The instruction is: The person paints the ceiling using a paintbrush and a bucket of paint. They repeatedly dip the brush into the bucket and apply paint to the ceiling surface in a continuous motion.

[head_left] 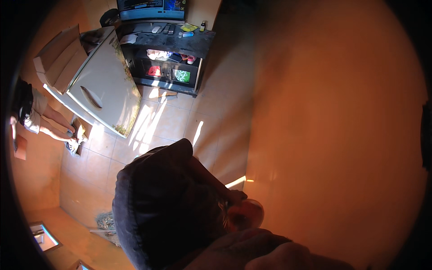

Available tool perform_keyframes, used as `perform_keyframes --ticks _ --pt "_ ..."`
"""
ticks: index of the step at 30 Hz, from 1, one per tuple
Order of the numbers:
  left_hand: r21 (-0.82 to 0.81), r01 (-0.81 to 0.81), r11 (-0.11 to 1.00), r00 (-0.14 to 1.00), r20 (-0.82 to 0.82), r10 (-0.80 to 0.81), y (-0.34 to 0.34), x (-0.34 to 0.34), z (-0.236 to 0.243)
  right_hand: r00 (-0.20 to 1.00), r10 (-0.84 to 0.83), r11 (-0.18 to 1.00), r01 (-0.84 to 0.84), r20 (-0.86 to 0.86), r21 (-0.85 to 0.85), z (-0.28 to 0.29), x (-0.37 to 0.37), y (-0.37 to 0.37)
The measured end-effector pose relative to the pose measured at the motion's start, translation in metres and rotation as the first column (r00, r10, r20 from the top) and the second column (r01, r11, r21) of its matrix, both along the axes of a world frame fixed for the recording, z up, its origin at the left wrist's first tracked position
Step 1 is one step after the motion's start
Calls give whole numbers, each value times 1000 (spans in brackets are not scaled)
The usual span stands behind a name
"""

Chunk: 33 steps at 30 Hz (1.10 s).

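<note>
Close in front is a dark cap [157, 193], seems to be on a person's head. Past its edge, a bent arm leads to a dim hand [236, 195] beside a round, glossy, see-through object [252, 211]; I cannot make out its kind or whether the hand grips it. Along the lower edge, very near, lies shadowed skin with rounded, knuckle-like bumps [288, 256]. It may be my right hand, but its fingers do not show clearly and nothing held can be seen. My left hand does not appear.
A white fridge [105, 81] carries an open cardboard box [60, 58]. Behind it, a dark stand [180, 42] holds a lit screen [150, 9]. At the far left another person's legs [56, 121] show. A grey mop head [107, 221] lies low left; an orange wall [337, 112] fills the right.
</note>
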State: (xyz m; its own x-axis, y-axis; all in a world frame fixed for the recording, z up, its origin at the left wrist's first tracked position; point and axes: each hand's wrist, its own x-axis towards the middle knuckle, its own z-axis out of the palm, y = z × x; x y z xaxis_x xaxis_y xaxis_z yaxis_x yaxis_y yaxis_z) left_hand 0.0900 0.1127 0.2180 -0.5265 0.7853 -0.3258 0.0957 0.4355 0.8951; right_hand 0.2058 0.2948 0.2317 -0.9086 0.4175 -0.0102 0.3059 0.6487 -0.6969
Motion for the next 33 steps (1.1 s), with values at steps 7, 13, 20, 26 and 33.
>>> perform_keyframes --ticks 7,13,20,26,33 --pt "8 -20 1000 999 47 20 -56 -37 33 996 38 999 -41 76 36 9 -39 -45" --pt "20 -32 999 983 181 28 -103 -65 77 993 16 999 -22 116 44 7 -51 -70" --pt "92 -32 995 990 139 19 -102 -81 50 990 39 996 -49 139 72 11 -56 -70" --pt "70 -51 996 995 89 45 -82 -65 27 989 61 995 -71 136 72 11 -51 -62" --pt "4 -76 997 995 66 75 -69 -35 40 991 78 996 -82 109 39 7 -45 -49"
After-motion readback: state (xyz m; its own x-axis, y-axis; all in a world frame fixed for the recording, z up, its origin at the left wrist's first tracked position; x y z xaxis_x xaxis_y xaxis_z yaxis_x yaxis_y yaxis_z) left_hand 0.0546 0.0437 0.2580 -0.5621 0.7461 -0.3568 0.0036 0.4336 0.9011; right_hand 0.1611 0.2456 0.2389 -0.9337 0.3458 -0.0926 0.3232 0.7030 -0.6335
